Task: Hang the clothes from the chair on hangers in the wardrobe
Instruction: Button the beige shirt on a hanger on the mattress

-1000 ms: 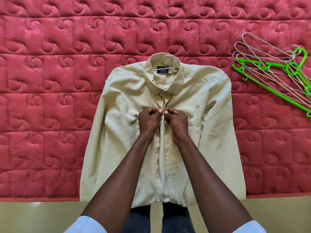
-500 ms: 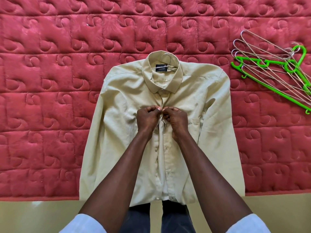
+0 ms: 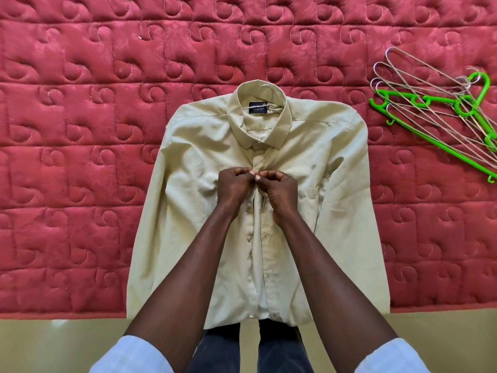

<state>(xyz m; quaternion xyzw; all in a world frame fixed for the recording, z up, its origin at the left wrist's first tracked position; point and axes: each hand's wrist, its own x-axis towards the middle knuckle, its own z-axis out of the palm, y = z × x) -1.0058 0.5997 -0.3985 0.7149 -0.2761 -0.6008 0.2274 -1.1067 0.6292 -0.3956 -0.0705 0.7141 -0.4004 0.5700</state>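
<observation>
A beige long-sleeved shirt point(image 3: 204, 162) lies face up on the red quilted bed, its collar away from me. The hook of a thin wire hanger point(image 3: 265, 90) pokes out of the collar; the rest of that hanger is hidden inside the shirt. My left hand point(image 3: 235, 187) and my right hand point(image 3: 279, 188) meet at the chest, each pinching one edge of the shirt's front placket. The placket is closed above my hands and gapes open below them.
A pile of several wire hangers point(image 3: 419, 90) with green plastic hangers point(image 3: 430, 135) lies on the red quilt point(image 3: 80, 130) at the right. The bed's near edge runs under the shirt hem; yellowish floor point(image 3: 53, 345) lies below it.
Both hands stay at the same spot on the placket, thumbs and fingertips working slightly. The shirt and the hanger pile have not moved; only the view has shifted a little.
</observation>
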